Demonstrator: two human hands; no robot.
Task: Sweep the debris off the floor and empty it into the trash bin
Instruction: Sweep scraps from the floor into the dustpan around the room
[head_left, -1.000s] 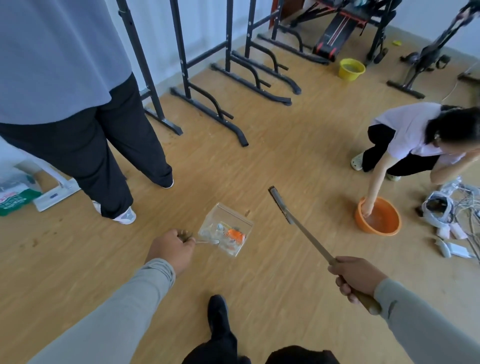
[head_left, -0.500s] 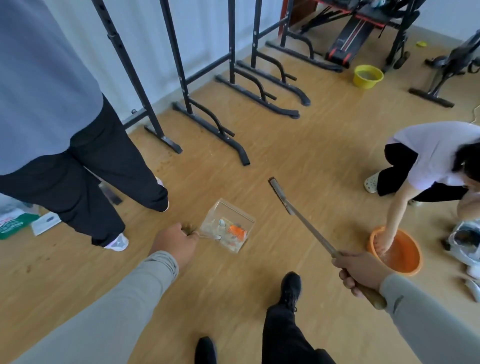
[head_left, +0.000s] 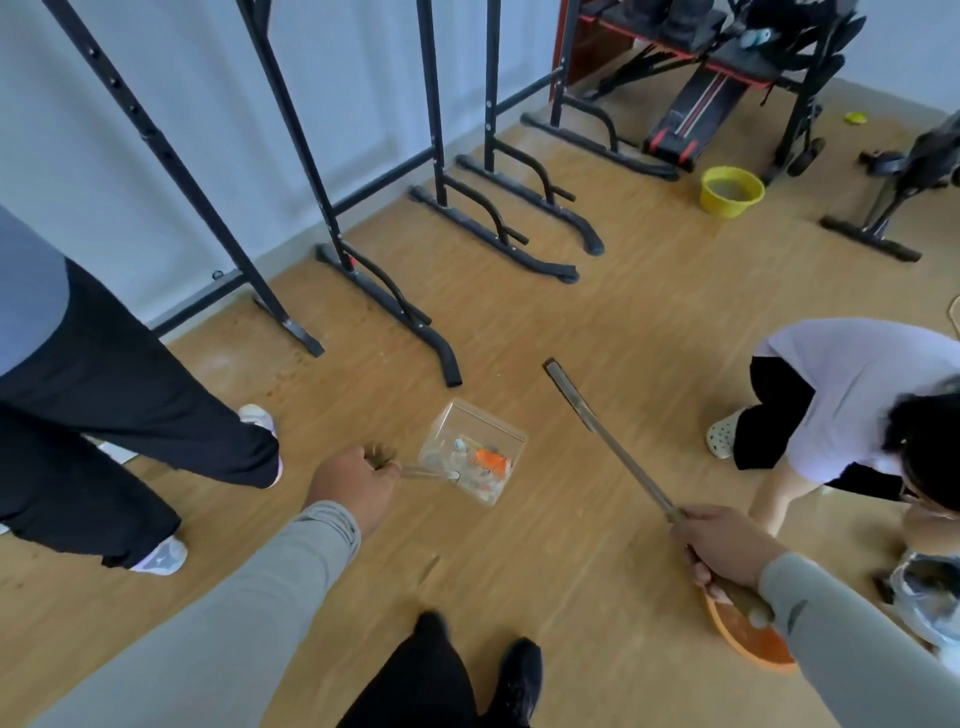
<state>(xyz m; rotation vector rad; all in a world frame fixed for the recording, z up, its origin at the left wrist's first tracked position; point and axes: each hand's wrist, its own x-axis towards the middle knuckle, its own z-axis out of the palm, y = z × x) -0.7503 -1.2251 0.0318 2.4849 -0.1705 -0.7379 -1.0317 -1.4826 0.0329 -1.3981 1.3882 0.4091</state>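
My left hand (head_left: 353, 486) grips the thin handle of a clear plastic dustpan (head_left: 470, 452), held above the wooden floor. Orange and white debris (head_left: 485, 461) lies inside it. My right hand (head_left: 722, 545) grips the wooden handle of a long narrow brush (head_left: 597, 426), which points up and left, its head to the right of the dustpan. A small sliver of debris (head_left: 429, 566) lies on the floor below the dustpan. No trash bin is clearly identifiable in view.
A standing person's legs (head_left: 119, 415) are at the left. A crouching person (head_left: 852, 410) at the right reaches toward an orange basin (head_left: 748, 639). Black metal rack feet (head_left: 389, 306) stand ahead, with a yellow bucket (head_left: 730, 191) and exercise equipment (head_left: 701, 93) beyond. My shoes (head_left: 514, 680) are at the bottom.
I have stepped forward and the view has tilted up: the racks and yellow bucket sit lower and nearer. The dustpan and brush stay held in the same way.
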